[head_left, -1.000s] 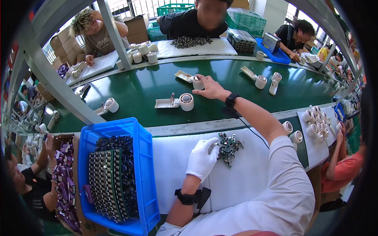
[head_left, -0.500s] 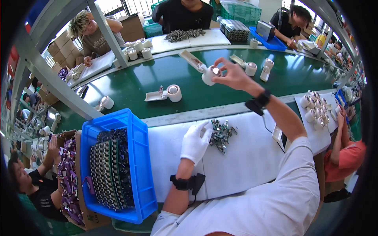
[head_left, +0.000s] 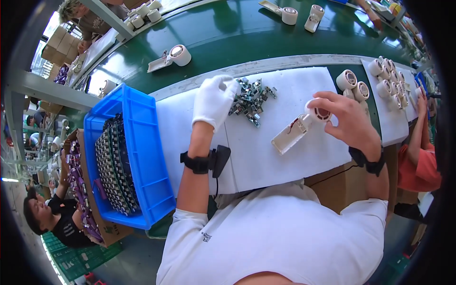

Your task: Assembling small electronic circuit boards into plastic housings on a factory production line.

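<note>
My bare right hand (head_left: 349, 118) grips the round head of a white handheld fan (head_left: 293, 135), thumb and fingers around its rim. The fan's open handle shell points toward the lower left, with thin dark red wires at its neck. In a white glove, my left hand (head_left: 213, 102) is at the left edge of a loose pile of small green circuit boards (head_left: 254, 100). Its fingers are curled in and thumb and fingertips come close together; whether a board is between them is hidden. Both lie over a white foam mat (head_left: 190, 142).
At the left stands a blue crate (head_left: 149, 156) of stacked boards, beside a carton of purple-wrapped parts (head_left: 80, 190). Beyond the mat, a green conveyor belt (head_left: 223, 45) carries open fans (head_left: 180, 55). More fan heads (head_left: 348, 80) stand at the right. Co-workers sit around.
My right hand has brought a fan from the belt down to the mat. My left hand stays by the boards, its fingers more curled. The view has tilted downward.
</note>
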Action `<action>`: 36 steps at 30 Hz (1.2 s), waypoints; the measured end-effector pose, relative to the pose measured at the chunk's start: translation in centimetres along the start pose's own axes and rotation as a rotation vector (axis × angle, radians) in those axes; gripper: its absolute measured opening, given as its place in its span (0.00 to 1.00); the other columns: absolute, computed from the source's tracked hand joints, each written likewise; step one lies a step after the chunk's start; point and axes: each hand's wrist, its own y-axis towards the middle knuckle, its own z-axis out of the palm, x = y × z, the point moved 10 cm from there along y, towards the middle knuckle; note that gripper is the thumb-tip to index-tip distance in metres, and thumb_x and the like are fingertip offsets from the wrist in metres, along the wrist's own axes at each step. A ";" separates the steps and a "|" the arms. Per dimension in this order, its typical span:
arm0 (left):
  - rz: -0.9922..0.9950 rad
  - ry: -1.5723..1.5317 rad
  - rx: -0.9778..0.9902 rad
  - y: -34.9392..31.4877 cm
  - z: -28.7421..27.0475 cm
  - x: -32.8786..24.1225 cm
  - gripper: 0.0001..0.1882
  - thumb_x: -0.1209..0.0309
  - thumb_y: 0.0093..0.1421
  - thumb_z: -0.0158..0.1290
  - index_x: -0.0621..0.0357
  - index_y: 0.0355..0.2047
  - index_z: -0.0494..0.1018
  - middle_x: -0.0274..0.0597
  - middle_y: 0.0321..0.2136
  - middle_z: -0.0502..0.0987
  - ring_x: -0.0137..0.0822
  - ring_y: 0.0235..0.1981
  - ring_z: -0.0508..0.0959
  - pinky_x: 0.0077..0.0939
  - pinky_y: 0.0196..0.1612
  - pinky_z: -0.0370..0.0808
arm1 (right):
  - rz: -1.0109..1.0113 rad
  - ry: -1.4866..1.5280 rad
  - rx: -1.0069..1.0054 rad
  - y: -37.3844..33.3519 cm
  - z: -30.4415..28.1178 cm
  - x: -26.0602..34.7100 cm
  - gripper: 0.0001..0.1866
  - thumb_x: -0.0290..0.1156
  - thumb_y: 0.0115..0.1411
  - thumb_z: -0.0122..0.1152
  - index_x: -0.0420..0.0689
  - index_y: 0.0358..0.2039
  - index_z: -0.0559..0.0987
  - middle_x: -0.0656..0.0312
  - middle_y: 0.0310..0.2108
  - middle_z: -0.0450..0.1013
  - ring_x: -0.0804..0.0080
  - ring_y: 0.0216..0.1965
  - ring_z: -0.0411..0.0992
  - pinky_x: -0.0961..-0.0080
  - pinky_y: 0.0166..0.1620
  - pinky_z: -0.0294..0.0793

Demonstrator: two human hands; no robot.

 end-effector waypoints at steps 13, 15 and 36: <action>-0.232 0.135 0.264 -0.4 0.6 -0.5 0.18 0.62 0.57 0.59 0.59 0.44 0.80 0.51 0.29 0.81 0.42 0.30 0.81 0.33 0.38 0.76 | 0.192 0.085 -0.310 -2.3 2.8 -1.2 0.19 0.21 0.53 0.64 0.48 0.48 0.81 0.57 0.38 0.77 0.63 0.31 0.75 0.68 0.40 0.76; -0.062 0.270 0.245 -0.4 -0.2 -1.9 0.18 0.63 0.55 0.61 0.60 0.42 0.80 0.51 0.29 0.81 0.42 0.28 0.81 0.32 0.36 0.76 | 0.267 0.196 -0.203 -2.1 4.1 -1.9 0.17 0.23 0.55 0.64 0.49 0.46 0.82 0.57 0.33 0.78 0.62 0.28 0.75 0.67 0.38 0.76; 0.091 0.201 0.254 -3.0 -0.9 -2.6 0.16 0.71 0.53 0.60 0.58 0.43 0.81 0.49 0.34 0.81 0.46 0.35 0.82 0.31 0.43 0.78 | -0.263 -0.275 -0.201 -2.2 5.2 2.7 0.10 0.27 0.55 0.60 0.51 0.39 0.78 0.66 0.21 0.72 0.70 0.25 0.76 0.74 0.27 0.73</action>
